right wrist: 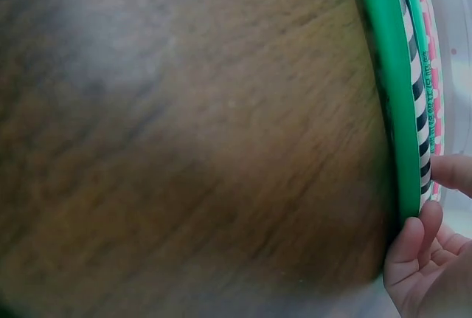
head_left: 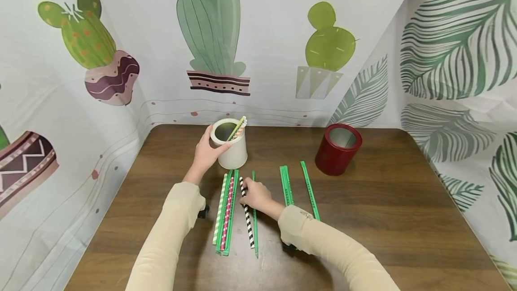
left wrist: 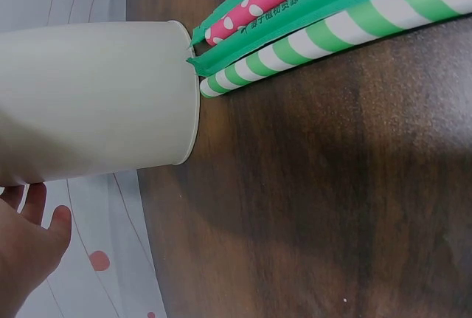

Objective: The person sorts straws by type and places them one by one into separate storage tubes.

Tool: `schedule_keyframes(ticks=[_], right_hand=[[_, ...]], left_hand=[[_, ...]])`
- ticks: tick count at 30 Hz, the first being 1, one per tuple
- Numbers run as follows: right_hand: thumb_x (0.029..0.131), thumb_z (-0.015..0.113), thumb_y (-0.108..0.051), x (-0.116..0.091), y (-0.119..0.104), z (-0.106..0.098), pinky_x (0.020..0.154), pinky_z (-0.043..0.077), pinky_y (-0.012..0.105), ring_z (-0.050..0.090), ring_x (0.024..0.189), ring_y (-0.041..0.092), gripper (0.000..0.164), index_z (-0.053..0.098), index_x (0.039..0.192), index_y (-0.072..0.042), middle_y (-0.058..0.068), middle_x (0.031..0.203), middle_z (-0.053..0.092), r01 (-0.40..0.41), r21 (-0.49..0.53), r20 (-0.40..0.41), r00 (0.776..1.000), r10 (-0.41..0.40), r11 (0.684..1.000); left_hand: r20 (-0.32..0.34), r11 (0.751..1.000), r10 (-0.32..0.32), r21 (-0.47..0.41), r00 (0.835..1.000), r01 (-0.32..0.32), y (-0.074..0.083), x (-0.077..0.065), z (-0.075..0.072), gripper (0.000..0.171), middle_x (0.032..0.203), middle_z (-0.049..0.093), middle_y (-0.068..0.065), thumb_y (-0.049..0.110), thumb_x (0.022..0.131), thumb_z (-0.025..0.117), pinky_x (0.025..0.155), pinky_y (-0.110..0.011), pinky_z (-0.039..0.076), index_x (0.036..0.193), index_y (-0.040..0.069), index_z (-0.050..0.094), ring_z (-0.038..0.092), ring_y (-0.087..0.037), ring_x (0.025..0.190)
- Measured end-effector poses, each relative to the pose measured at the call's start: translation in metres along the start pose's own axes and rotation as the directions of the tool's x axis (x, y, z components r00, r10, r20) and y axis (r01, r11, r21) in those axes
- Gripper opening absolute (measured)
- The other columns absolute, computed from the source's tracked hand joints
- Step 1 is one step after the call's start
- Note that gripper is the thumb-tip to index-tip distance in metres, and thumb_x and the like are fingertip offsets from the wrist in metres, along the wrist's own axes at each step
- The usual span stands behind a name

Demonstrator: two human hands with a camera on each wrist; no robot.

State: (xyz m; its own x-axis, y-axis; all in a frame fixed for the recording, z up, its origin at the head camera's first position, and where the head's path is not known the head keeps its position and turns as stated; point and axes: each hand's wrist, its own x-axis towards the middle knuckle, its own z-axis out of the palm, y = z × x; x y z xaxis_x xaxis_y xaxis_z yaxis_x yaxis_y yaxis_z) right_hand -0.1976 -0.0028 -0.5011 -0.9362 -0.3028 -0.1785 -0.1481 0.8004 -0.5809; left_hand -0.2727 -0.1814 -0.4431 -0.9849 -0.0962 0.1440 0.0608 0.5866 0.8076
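Note:
My left hand (head_left: 207, 152) grips the white can (head_left: 233, 155) by its upper side, thumb in front and fingers behind. Several paper straws (head_left: 241, 125) lean out of the can's mouth. With thumb and fingers, my right hand (head_left: 258, 196) pinches a black-and-white striped straw (head_left: 248, 226). A green-wrapped straw (head_left: 256, 232) lies just right of it, under that hand. To the left, a green-striped straw (head_left: 220, 210), a pink dotted straw (head_left: 227, 214) and green-wrapped straws (head_left: 232, 219) lie side by side, their far ends close to the can's base (left wrist: 184, 97).
A red can (head_left: 338, 152) stands at the back right of the brown table (head_left: 396, 205). More green-wrapped straws (head_left: 286, 183) lie right of my right hand, and a single green-wrapped straw (head_left: 309, 190) beyond them. A cactus-printed cloth (head_left: 270, 57) hangs behind the table.

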Motion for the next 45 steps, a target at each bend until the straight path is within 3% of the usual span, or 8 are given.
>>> schedule_keyframes(ticks=[20,26,30,37,40,45], right_hand=[[0.069,0.07,-0.024,0.002,-0.005,-0.004,0.045,0.037,0.03,0.05,0.055,0.016,0.035,0.057,0.099,-0.012,0.002,0.076,0.061,-0.071,-0.032,0.003,0.997,0.071,0.997],[0.069,0.07,-0.022,0.004,-0.002,-0.007,0.05,0.037,0.029,0.049,0.06,0.016,0.029,0.058,0.094,-0.011,0.003,0.082,0.06,-0.101,0.078,0.016,0.995,0.1,0.992],[0.073,0.066,-0.014,0.004,0.0,-0.011,0.046,0.037,0.025,0.046,0.051,0.014,0.026,0.057,0.096,-0.007,0.003,0.074,0.057,-0.132,0.259,0.069,0.991,0.118,0.957],[0.073,0.056,-0.003,0.0,-0.004,-0.023,0.043,0.038,0.023,0.04,0.042,0.012,0.023,0.054,0.096,-0.001,0.001,0.054,0.043,-0.133,0.539,0.125,0.989,0.078,0.832],[0.073,0.054,0.0,-0.002,-0.008,-0.029,0.042,0.039,0.021,0.042,0.043,0.011,0.021,0.053,0.094,0.0,0.0,0.054,0.043,-0.127,0.594,0.146,0.988,0.049,0.795],[0.071,0.052,0.004,-0.005,-0.015,-0.044,0.043,0.043,0.022,0.046,0.046,0.011,0.017,0.048,0.087,0.002,0.001,0.058,0.046,-0.084,0.633,0.161,0.987,-0.025,0.77]], left_hand=[[0.013,1.0,0.008,-0.02,1.0,-0.008,0.001,0.0,0.0,0.09,0.145,0.026,-0.008,0.046,0.072,0.067,0.105,-0.046,0.023,0.141,0.014,0.019,0.026,-0.026,0.132],[0.011,1.0,0.007,-0.022,1.0,-0.007,0.0,-0.001,0.0,0.09,0.144,0.026,-0.008,0.047,0.072,0.067,0.105,-0.045,0.024,0.141,0.013,0.02,0.026,-0.026,0.132],[0.007,1.0,0.006,-0.018,1.0,-0.005,0.0,-0.001,0.0,0.09,0.144,0.027,-0.008,0.047,0.072,0.067,0.105,-0.044,0.024,0.141,0.014,0.02,0.027,-0.025,0.131],[0.001,1.0,0.007,-0.007,1.0,-0.007,-0.003,0.001,0.001,0.09,0.144,0.028,-0.008,0.046,0.072,0.068,0.104,-0.044,0.025,0.141,0.015,0.019,0.028,-0.025,0.13],[0.0,1.0,0.013,-0.007,1.0,-0.013,-0.003,0.001,0.001,0.09,0.144,0.028,-0.009,0.045,0.072,0.068,0.104,-0.044,0.026,0.141,0.014,0.02,0.029,-0.025,0.13],[-0.006,1.0,0.018,-0.011,1.0,-0.018,-0.003,0.001,0.001,0.09,0.144,0.028,-0.01,0.044,0.072,0.068,0.104,-0.044,0.025,0.141,0.011,0.021,0.028,-0.025,0.13]])
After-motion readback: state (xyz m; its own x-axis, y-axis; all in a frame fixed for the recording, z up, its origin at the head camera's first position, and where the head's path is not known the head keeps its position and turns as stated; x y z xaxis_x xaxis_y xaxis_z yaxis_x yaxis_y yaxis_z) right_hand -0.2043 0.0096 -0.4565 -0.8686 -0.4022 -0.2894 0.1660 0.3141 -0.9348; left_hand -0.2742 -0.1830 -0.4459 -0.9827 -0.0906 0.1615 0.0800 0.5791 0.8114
